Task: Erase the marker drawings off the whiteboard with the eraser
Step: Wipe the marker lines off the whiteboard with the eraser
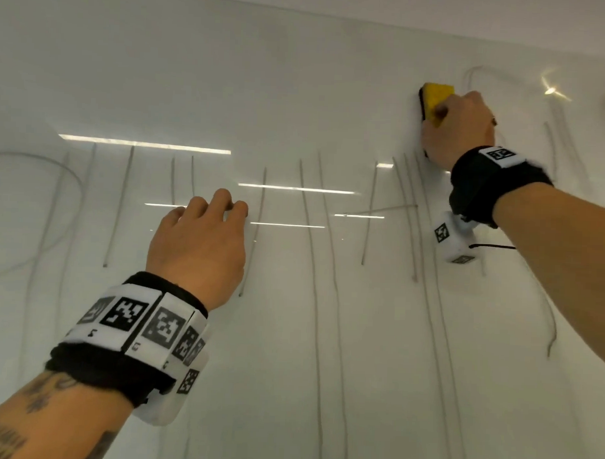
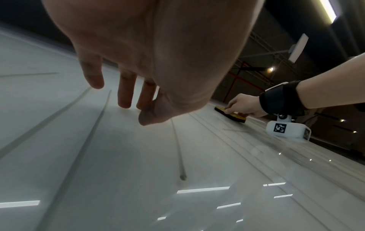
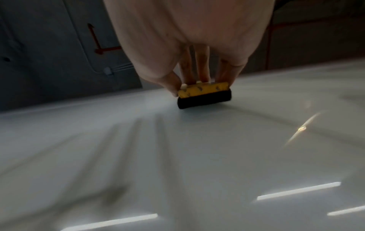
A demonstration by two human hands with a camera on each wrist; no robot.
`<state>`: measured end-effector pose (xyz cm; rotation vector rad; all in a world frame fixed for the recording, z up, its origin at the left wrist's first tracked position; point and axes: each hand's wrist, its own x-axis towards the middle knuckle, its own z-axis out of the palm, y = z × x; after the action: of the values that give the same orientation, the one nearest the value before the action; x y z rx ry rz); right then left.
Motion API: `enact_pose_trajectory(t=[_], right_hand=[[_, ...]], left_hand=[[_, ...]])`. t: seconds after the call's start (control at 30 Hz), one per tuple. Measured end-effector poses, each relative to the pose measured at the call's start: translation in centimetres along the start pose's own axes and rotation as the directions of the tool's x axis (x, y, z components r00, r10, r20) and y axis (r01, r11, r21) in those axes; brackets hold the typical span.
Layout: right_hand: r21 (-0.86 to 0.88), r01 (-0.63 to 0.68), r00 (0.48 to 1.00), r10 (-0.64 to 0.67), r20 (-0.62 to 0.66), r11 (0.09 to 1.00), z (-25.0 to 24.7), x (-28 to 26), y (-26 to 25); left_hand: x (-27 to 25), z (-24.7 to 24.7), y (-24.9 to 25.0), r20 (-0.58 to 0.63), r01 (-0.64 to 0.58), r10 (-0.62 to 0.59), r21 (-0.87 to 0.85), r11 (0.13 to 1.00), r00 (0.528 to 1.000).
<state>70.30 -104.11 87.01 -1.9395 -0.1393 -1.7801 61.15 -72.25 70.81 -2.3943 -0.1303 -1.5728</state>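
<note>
Gripping the eraser (image 1: 436, 103) between thumb and fingers, the right hand (image 1: 457, 128) presses its black felt face flat against the whiteboard (image 1: 299, 74) in the upper right of the head view; the yellow back faces outward. The left hand (image 1: 197, 243) sits at centre left, holding nothing, fingers straight and slightly spread with their tips on the board. Both wrists wear black bands carrying white coded tags (image 1: 126, 314).

Around the hands, the glossy white surface carries faint grey marker lines (image 1: 308, 229), mostly long vertical strokes across the middle and lower frame, with a curved loop at far left and more strokes at far right. Bright strip-light reflections (image 1: 143, 143) streak the board. Past its edge, the wrist views show a dim room with dark walls, red piping (image 3: 94, 39) and ceiling lights (image 2: 327, 9).
</note>
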Motion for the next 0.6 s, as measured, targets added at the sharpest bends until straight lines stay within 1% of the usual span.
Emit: enact_pose_trajectory(t=[0.03, 0.07, 0.13, 0.17, 0.2, 0.23, 0.27, 0.3, 0.33, 0.37, 0.4, 0.43, 0.47, 0.53, 0.57, 0.6], right_hand=[[0.026, 0.091, 0.996, -0.092, 0.019, 0.996, 0.7, -1.6, -1.2], [0.048, 0.205, 0.977, -0.207, 0.042, 0.978, 1.4, -3.5, -2.1], [0.102, 0.411, 0.905, -0.419, 0.078, 0.906, 2.4, -6.8, -2.7], [0.111, 0.466, 0.878, -0.474, 0.071, 0.878, 2.6, -7.4, -2.1], [0.097, 0.468, 0.879, -0.474, 0.054, 0.878, 2.3, -7.1, -1.1], [0.063, 0.423, 0.905, -0.425, 0.027, 0.904, 2.0, -6.1, 0.2], [0.024, 0.321, 0.947, -0.321, 0.0, 0.947, 1.4, -4.6, 1.8], [-0.015, 0.17, 0.985, -0.17, -0.023, 0.985, 0.7, -3.1, 3.7], [-0.047, 0.008, 0.999, -0.01, -0.041, 0.999, 0.1, -1.7, 5.5], [-0.07, -0.126, 0.991, 0.123, -0.048, 0.99, -0.4, -0.8, 7.0], [-0.091, -0.21, 0.977, 0.207, -0.047, 0.973, -0.7, -0.2, 7.9], [-0.103, -0.241, 0.971, 0.238, -0.038, 0.965, -0.7, -0.1, 8.2], [-0.103, -0.232, 0.973, 0.231, -0.022, 0.967, -0.5, -0.2, 7.9], [-0.085, -0.134, 0.991, 0.135, 0.002, 0.987, -0.1, -1.5, 6.5], [-0.067, -0.041, 0.999, 0.041, 0.011, 0.997, 0.3, -2.4, 5.8], [-0.039, 0.083, 0.996, -0.082, 0.017, 0.996, 0.6, -3.5, 5.1]], left_hand=[[0.1, 0.0, 0.1, -0.001, -0.003, 0.003, 0.0, 1.0, 1.0], [0.1, 0.0, 0.1, -0.003, -0.004, 0.004, -0.003, 1.0, 1.0], [0.0, -0.1, 0.0, 0.0, -0.001, 0.001, -0.018, 1.0, 1.0], [-0.1, -0.1, -0.1, 0.008, -0.002, 0.002, -0.027, 1.0, 1.0], [-0.2, 0.0, -0.2, 0.014, -0.006, 0.006, -0.032, 0.999, 1.0], [-0.3, 0.0, -0.2, 0.013, -0.009, 0.009, -0.031, 0.999, 1.0], [-0.4, 0.0, -0.3, 0.01, -0.01, 0.011, -0.027, 1.0, 1.0], [-0.4, 0.1, -0.4, 0.01, -0.012, 0.012, -0.027, 1.0, 1.0], [-0.5, 0.1, -0.4, 0.011, -0.013, 0.013, -0.03, 0.999, 1.0], [-0.6, 0.2, -0.3, 0.013, -0.012, 0.013, -0.029, 1.0, 1.0], [-0.6, 0.2, -0.3, 0.013, -0.011, 0.011, -0.023, 1.0, 1.0], [-0.7, 0.3, -0.2, 0.012, -0.009, 0.01, -0.015, 1.0, 1.0], [-0.7, 0.4, -0.1, 0.012, -0.006, 0.006, -0.011, 1.0, 1.0], [-0.8, 0.4, 0.2, 0.021, 0.012, -0.011, -0.009, 1.0, 1.0], [-0.7, 0.2, 0.5, 0.027, 0.026, -0.026, -0.007, 1.0, 0.999], [-0.6, 0.0, 0.9, 0.034, 0.043, -0.043, -0.002, 0.999, 0.998]])
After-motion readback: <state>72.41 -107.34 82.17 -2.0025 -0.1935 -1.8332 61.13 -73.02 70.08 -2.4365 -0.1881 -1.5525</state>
